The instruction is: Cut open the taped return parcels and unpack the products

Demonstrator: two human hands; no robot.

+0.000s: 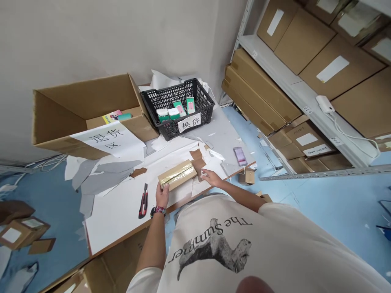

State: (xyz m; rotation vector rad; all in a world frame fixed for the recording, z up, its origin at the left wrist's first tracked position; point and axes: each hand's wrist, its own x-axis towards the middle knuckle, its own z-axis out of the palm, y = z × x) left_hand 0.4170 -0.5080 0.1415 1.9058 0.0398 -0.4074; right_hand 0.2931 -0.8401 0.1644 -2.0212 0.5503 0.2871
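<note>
The step in hand appears to be handling a taped carton (177,177), lying near the surface's (111,221) front edge. Left hand (162,194) pinches its left end; right hand (211,178), at 3 o'clock, cannot be judged. Next move calls for steady support. Cutter (143,202) lies at 8 o'clock, crate (170,131) at 12; torn paper (119,166) obstructs 9.

Sm. box (185,180): matt cdbd w/ v. glossy tape (176,175) on top. Under it, paper (155,161): matt, rough torn edges. L of box, cutter (143,201): smooth plas. handle (142,211), dull metal blade (146,187). Behind box, crate (170,132): openwork plas., slight sheen. Far R of box, shelf (281,79): smooth metal. Nr side of box, shirt (281,244): matt cloth.
</note>
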